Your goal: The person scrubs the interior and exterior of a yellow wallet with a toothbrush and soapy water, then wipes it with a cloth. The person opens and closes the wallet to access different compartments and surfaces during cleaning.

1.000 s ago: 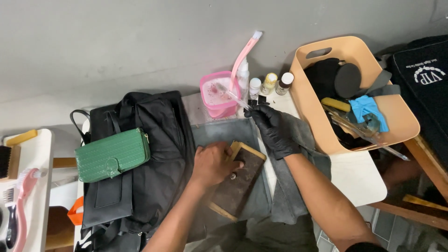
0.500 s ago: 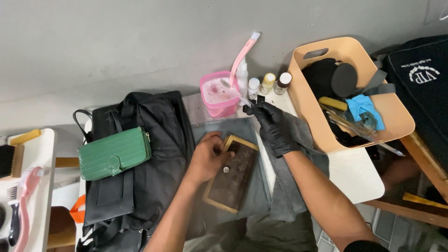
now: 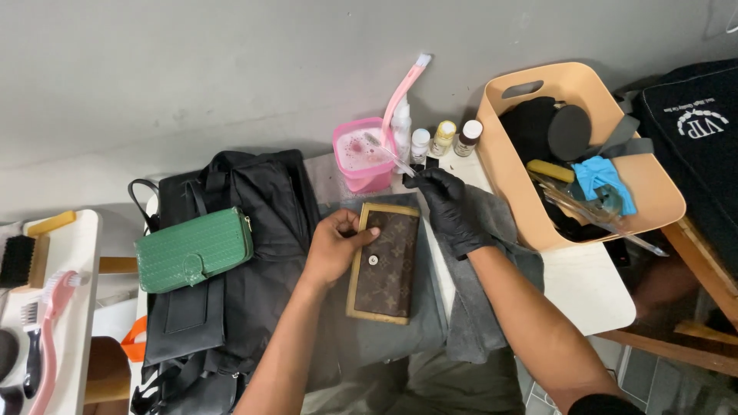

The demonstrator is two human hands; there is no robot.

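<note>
Brown wallet (image 3: pixel 384 261): patterned, tan-edged, round snap facing up; lies flat on a grey cloth (image 3: pixel 469 307) spread over the table (image 3: pixel 592 292). The left hand (image 3: pixel 332 247), bare, rests on the wallet's left edge, thumb laid across its upper corner, fingers curled against the side, not closed around it.

Right hand (image 3: pixel 450 207): black-gloved, just beyond the wallet's top right corner, fingers pinched together on a thin clear-handled tool (image 3: pixel 388 154), probably a small brush, whose far end dips into a pink tub (image 3: pixel 361 157) of foamy liquid.

Beyond the right hand: three small bottles (image 3: pixel 444 138).
Right of it: beige basket (image 3: pixel 646 184) with dark and blue items.
Left of the left hand: black bag (image 3: pixel 254 253), green clutch (image 3: pixel 194 250) on top.
</note>
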